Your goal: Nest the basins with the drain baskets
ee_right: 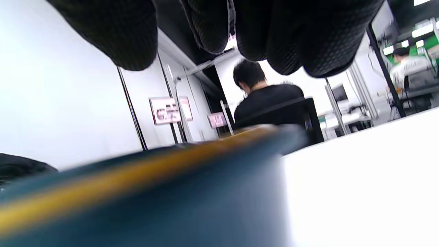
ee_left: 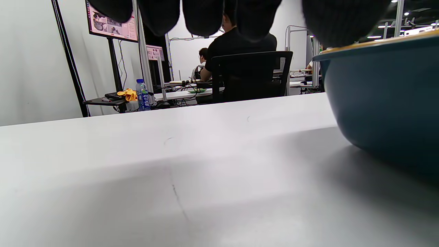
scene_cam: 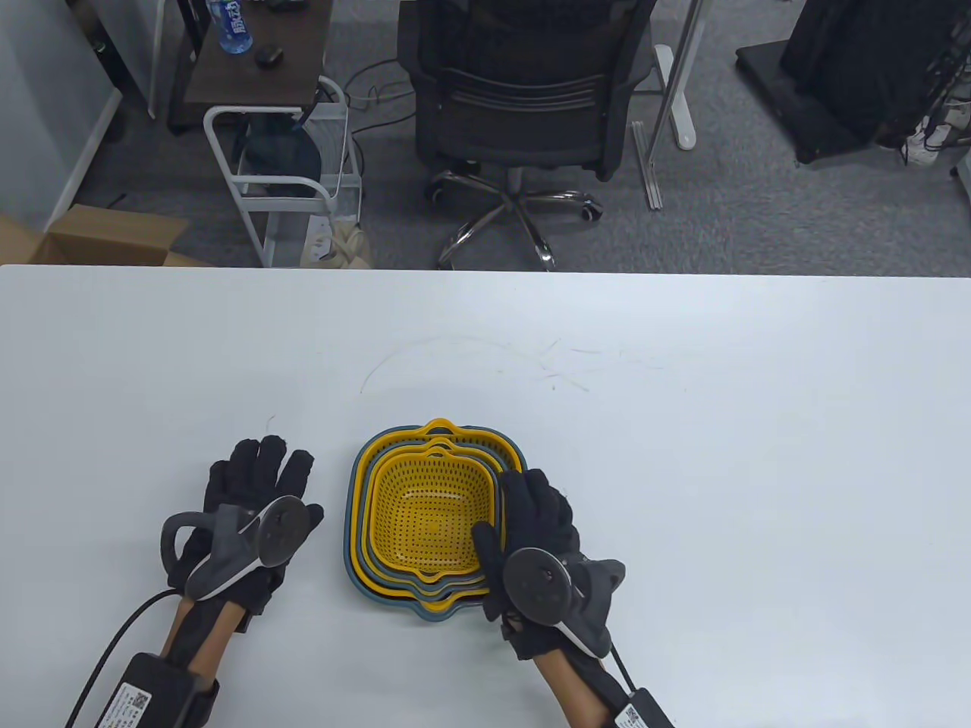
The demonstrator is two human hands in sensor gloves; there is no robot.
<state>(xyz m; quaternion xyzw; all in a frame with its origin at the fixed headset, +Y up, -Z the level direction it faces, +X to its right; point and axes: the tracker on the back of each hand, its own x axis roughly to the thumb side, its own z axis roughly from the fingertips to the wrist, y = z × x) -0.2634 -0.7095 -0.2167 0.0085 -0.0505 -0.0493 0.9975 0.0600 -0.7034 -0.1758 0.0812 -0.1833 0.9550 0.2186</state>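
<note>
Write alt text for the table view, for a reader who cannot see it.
A nested stack of square yellow perforated plastic drain baskets and blue-grey plastic basins sits on a white table, with the black-gloved right hand over its right rim. The black-gloved left hand lies flat on the table to the stack's left, apart from it. A black office chair stands beyond the table.

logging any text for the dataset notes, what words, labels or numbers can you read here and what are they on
Nothing reads cleanly.
Water bottle: blue label with white characters, too small to read.
Wrist packs: white stickers with a code square, print too small.
Monitor: picture and text, too small.
Wall signs: pink, blurred.
Nested basins and baskets: no text visible.
</note>
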